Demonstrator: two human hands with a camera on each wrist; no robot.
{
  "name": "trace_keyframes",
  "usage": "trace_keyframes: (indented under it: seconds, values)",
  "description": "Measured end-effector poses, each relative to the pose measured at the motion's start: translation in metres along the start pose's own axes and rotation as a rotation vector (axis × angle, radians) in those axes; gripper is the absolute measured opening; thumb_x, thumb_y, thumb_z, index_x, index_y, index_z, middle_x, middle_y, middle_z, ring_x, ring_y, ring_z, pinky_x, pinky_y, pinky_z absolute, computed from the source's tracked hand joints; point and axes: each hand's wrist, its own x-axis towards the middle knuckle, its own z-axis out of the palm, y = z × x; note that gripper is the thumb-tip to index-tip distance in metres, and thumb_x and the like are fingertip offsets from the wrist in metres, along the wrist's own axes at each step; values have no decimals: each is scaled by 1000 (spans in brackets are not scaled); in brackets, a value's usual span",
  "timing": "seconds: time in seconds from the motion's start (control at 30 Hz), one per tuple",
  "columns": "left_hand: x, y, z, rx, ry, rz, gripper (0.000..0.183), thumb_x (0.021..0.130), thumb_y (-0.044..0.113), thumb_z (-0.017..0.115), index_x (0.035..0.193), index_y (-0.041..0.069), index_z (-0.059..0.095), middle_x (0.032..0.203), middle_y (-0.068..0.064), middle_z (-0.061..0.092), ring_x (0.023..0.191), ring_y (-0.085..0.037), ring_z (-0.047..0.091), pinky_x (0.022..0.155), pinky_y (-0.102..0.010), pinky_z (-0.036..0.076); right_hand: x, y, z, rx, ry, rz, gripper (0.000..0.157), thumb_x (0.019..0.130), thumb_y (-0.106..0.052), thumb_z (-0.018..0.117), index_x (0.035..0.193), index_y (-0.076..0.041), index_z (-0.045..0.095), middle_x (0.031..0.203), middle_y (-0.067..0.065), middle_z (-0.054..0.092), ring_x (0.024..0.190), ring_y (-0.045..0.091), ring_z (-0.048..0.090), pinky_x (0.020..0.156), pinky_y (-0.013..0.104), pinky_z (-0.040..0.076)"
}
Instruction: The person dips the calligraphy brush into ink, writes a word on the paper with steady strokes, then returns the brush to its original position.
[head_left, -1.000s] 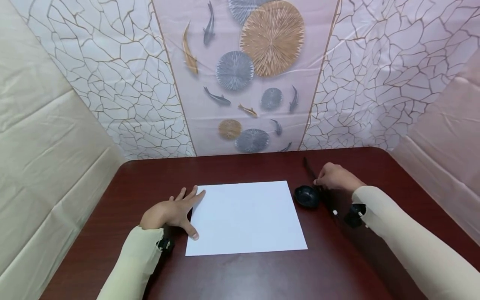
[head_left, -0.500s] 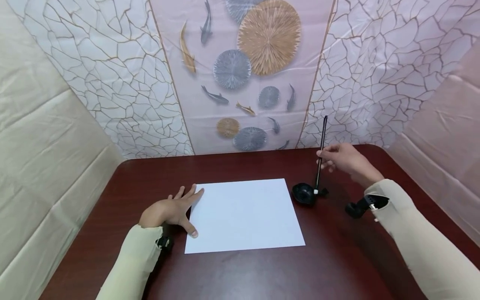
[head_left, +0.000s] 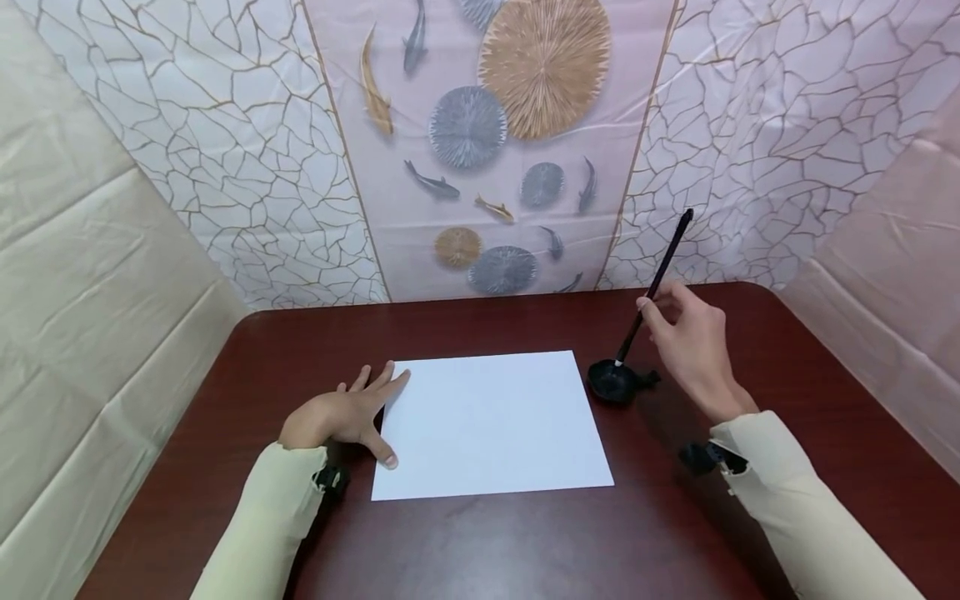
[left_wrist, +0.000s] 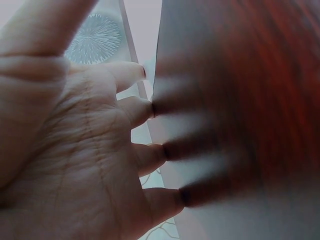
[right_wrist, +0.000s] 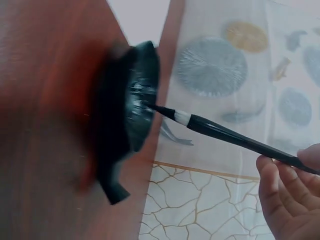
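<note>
A writing brush [head_left: 663, 265] with a black handle and a white band near its tip is pinched in my right hand [head_left: 692, 346]. Its dark tip points down into a small black ink dish [head_left: 612, 383], which has a stubby handle; in the right wrist view the brush [right_wrist: 227, 134] reaches the inside of the dish [right_wrist: 142, 100]. My left hand [head_left: 341, 419] lies with spread fingers over the left edge of a white sheet of paper [head_left: 495, 425]. In the left wrist view the fingertips [left_wrist: 159, 152] meet the tabletop, palm [left_wrist: 75, 135] showing.
The dark red-brown table [head_left: 480, 542] carries the paper, with the ink dish close by its right edge. A patterned cloth backdrop [head_left: 480, 208] rises behind the far edge. Plain pale cloths [head_left: 112, 333] flank the table on both sides.
My right hand has lifted the brush from beside the ink dish, turned it tip down and brought the tip into the dish. The left hand stays on the paper.
</note>
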Motion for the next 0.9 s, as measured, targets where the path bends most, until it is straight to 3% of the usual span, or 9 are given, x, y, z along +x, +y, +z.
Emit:
trace_keyframes:
  seconds: [0.33,0.63,0.9]
  values:
    - [1,1,-2,27,6,-5,142,70,42,99,172,17,4,177,-15,-13,159,-47,-17,122,-72,-2,-12,-2,7,-22,20,-53,23,107,-26,65,110,-5,70,94,14,78,80,22,70,62,14,43]
    - [-4,-1,-8,44,-3,17,139,72,44,98,172,16,5,176,-16,-14,159,-48,-17,121,-72,-2,-7,-23,-2,44,137,-126,22,105,-22,68,111,-1,70,92,14,78,64,-14,57,65,9,44]
    - [-3,-4,-8,47,-49,46,137,73,43,98,172,19,6,177,-12,-14,159,-47,-17,121,-73,0,-9,-47,0,178,204,-177,22,108,-16,62,116,4,60,97,16,80,59,-12,61,57,11,47]
